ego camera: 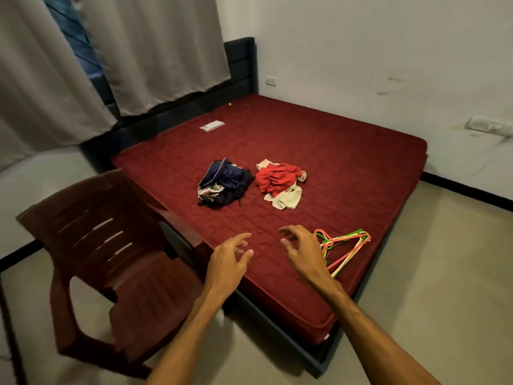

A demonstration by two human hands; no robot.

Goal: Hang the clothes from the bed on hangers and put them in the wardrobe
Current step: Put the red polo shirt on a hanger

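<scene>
On the dark red quilted mattress [347,151], near its middle, lie two crumpled heaps: a navy blue pile of clothes with a patterned piece under it [224,182], and just beside it a red and cream pile of clothes [279,180]. At the near edge of the mattress lies a bundle of thin pink, green and orange plastic hangers [347,248].

The person's left hand [229,259] and right hand [301,251] both hover over the near edge of the mattress, fingers spread and relaxed, grasping nothing. The right hand is just beside the hanger hooks. A brown plastic chair [111,245] stands at the left side of the mattress. I see no wardrobe from this view.

The clothes look soft, light and limp, so I think they will sag and need to be taken at a collar or shoulder seam and shaken out. The hangers seem light and stiff, but they may tangle; the hook is probably the best place to hold one.

A small white label [212,125] lies at the far side of the mattress; its writing is too small to read.
</scene>
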